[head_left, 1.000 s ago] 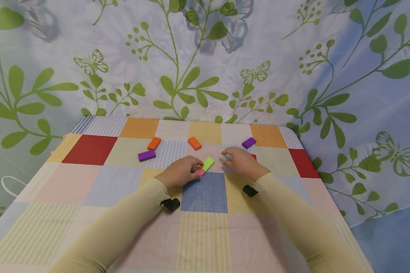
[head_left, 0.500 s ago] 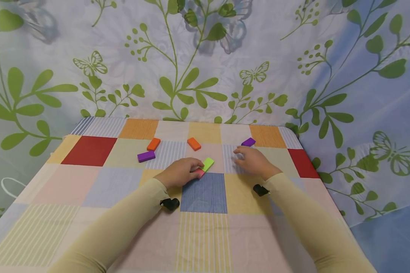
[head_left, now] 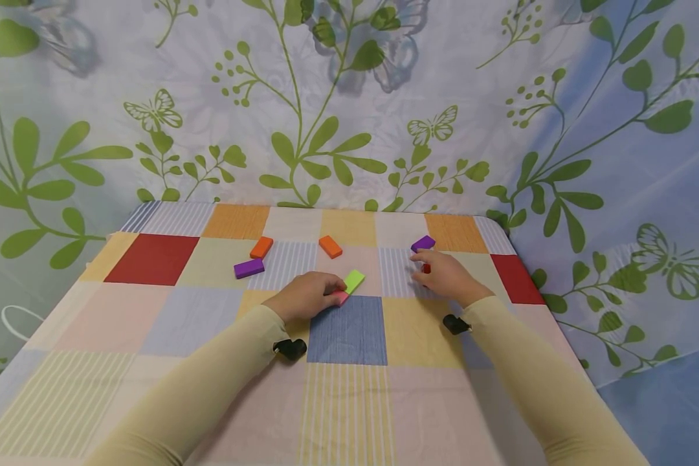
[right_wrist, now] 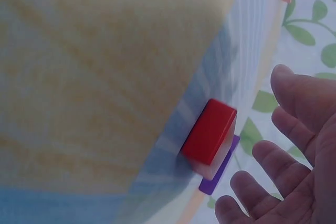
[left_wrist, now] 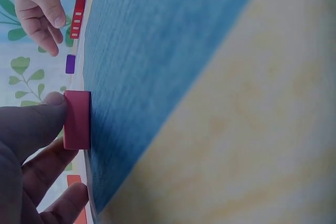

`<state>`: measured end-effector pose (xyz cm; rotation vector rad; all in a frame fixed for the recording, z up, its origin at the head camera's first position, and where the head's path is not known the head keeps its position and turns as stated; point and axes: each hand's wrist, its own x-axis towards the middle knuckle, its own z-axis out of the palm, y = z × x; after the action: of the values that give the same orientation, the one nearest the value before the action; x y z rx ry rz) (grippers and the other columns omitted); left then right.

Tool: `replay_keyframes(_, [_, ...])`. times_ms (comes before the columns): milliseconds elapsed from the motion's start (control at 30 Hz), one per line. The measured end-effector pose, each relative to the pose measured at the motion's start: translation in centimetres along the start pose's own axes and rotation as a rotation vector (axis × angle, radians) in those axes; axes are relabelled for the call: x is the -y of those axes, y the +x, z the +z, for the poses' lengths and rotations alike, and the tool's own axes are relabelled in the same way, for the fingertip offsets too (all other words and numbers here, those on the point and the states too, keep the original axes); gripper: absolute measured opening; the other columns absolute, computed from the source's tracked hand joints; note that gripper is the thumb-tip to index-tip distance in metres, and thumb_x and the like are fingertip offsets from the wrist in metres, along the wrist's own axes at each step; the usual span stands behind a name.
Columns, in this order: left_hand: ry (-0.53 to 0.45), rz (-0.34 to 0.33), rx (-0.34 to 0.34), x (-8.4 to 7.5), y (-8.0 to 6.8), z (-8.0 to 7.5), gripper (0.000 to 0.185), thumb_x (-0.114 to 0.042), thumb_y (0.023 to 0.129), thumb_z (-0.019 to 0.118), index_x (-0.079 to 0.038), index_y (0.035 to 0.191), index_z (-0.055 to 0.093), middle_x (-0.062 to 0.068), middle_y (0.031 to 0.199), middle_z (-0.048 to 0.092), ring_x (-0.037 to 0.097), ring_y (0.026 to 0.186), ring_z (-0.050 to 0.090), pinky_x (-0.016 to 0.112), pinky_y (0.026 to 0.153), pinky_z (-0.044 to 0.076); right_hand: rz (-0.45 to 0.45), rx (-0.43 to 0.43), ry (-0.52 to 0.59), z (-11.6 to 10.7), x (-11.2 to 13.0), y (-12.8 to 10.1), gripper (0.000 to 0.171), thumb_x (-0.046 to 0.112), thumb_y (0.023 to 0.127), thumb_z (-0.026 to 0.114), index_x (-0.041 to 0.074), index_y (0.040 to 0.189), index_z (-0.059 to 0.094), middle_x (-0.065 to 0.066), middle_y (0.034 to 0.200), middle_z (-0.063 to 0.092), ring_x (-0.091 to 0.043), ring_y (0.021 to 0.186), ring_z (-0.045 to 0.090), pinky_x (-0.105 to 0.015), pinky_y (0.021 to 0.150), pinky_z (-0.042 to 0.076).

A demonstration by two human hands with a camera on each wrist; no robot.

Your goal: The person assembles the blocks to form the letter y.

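Note:
My left hand (head_left: 307, 296) pinches a small pink block (left_wrist: 77, 120) between thumb and fingers, low on the patchwork cloth. A lime green block (head_left: 355, 280) lies end to end with it, pointing away to the right. Off to the right, my right hand (head_left: 447, 277) hovers over a red block (right_wrist: 210, 129), its thumb and fingers spread and apart from it. In the head view that hand hides most of the red block. White marks show on the red block's side in the left wrist view. Just behind it lies a purple block (head_left: 423, 243).
Two orange blocks, one at left (head_left: 262, 247) and one nearer the middle (head_left: 330, 246), lie toward the back. Another purple block (head_left: 249, 268) is at left. A leaf-patterned curtain (head_left: 210, 97) hangs behind the table.
My right hand has moved right, away from the green block, to the red block near the far purple one. My left hand has stayed on the pink block.

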<state>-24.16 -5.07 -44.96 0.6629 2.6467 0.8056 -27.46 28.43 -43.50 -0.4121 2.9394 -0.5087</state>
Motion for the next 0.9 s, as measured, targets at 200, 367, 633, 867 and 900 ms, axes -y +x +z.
replay_keyframes(200, [-0.008,-0.025,0.004,-0.1,0.1,0.0,0.035,-0.032,0.102,0.071,-0.019,0.135,0.07,0.002,0.134,0.072,0.024,0.128,0.062,0.049,0.118,0.045,0.023,0.015,0.016,-0.2,-1.0,-0.1,0.053,0.024,0.1,0.073,0.005,0.147,0.059,-0.021,0.152,0.057,-0.044,0.146,0.049,-0.06,0.12,0.039])
replay_keyframes(367, [0.005,-0.043,0.007,-0.1,0.2,0.2,0.034,-0.031,0.102,0.07,-0.02,0.134,0.07,0.003,0.133,0.072,0.024,0.125,0.062,0.049,0.117,0.046,0.005,0.021,-0.001,-0.3,-2.2,-0.4,0.053,0.023,0.099,0.073,0.004,0.146,0.059,-0.025,0.156,0.052,-0.046,0.147,0.047,-0.061,0.12,0.038])
replay_keyframes(633, [0.016,-0.055,0.003,-0.3,0.1,0.2,0.033,-0.031,0.102,0.07,-0.02,0.133,0.071,0.002,0.132,0.072,0.023,0.123,0.062,0.047,0.116,0.046,0.049,0.072,0.04,-0.7,-3.4,-1.0,0.056,0.027,0.098,0.075,0.006,0.147,0.059,-0.025,0.163,0.042,-0.047,0.152,0.037,-0.062,0.123,0.033])
replay_keyframes(867, [0.014,-0.061,0.013,-0.5,0.0,0.1,0.032,-0.031,0.102,0.07,-0.02,0.133,0.07,0.003,0.131,0.072,0.023,0.121,0.063,0.047,0.115,0.047,0.065,0.104,0.08,-0.7,-4.4,-1.4,0.061,0.028,0.096,0.078,0.006,0.149,0.057,-0.023,0.163,0.044,-0.048,0.152,0.038,-0.063,0.122,0.034])
replay_keyframes(900, [0.012,-0.061,0.013,-0.5,0.0,0.1,0.032,-0.031,0.102,0.07,-0.02,0.132,0.07,0.003,0.13,0.072,0.023,0.12,0.063,0.047,0.115,0.047,0.061,0.107,0.082,-0.7,-4.4,-1.5,0.061,0.028,0.095,0.078,0.006,0.148,0.058,-0.023,0.162,0.045,-0.048,0.151,0.038,-0.064,0.121,0.035])
